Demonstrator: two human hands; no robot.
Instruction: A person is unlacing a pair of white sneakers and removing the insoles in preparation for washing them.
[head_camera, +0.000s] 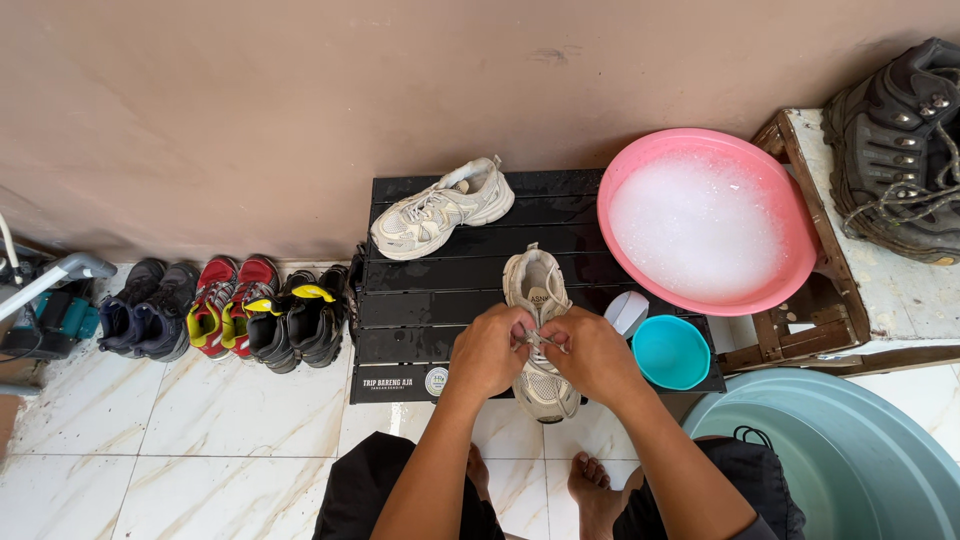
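The white sneaker (538, 330) lies on the black slatted table (420, 335), toe toward the person, both hands pinched on its laces. The left hand (490, 352) curls its fingers (520, 328) tight around a lace over the tongue; the right hand (594, 354) grips the lace just beside it, fingertips nearly touching. The shoe is cream-white mesh, greyed with wear. Right of the fingers sit a small teal bowl (671, 351) and a white brush (627, 312). Beyond them, a pink basin (790, 270) holds foamy water. Left and farther, a second white sneaker (442, 208) rests on its side.
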